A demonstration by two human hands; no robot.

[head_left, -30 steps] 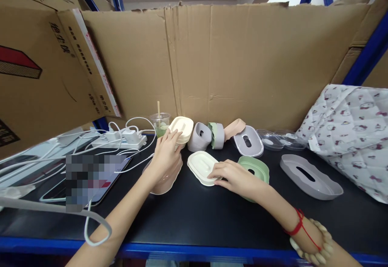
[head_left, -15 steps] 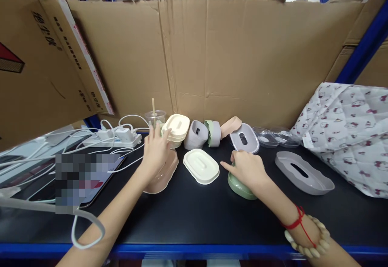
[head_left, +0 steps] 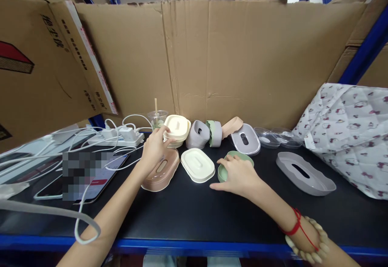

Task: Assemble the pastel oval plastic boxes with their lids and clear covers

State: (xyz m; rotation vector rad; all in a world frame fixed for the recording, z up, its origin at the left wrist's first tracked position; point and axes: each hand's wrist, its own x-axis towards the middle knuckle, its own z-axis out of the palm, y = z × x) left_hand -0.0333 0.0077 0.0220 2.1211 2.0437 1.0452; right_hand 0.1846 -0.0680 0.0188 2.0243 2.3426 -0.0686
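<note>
My left hand (head_left: 157, 148) pinches the left edge of a cream lid (head_left: 176, 125) with thumb and fingers; the lid sits over a stack of cream containers. Under that hand lies a pinkish-brown oval tray-like piece (head_left: 162, 174) with a slot in its middle. My right hand (head_left: 238, 174) is over a green bowl (head_left: 246, 158); its fingers are spread along the near left rim and the thumb sticks out to the left, apart from the bowl. Between my hands an off-white lid (head_left: 198, 165) with a raised grip lies on the black table.
Behind stand lilac containers (head_left: 197, 135), a green and grey piece (head_left: 215, 133), a peach piece (head_left: 233, 127), a slotted lilac lid (head_left: 245, 138) and clear plastic lids (head_left: 266, 137). A grey slotted tray (head_left: 306, 174) lies right. A tablet (head_left: 101, 182), cables and a power strip (head_left: 130, 137) are left.
My left hand has closed from spread fingers onto the cream lid's edge. The green bowl has shifted away from me and left, and my right hand has moved left with its fingers spread.
</note>
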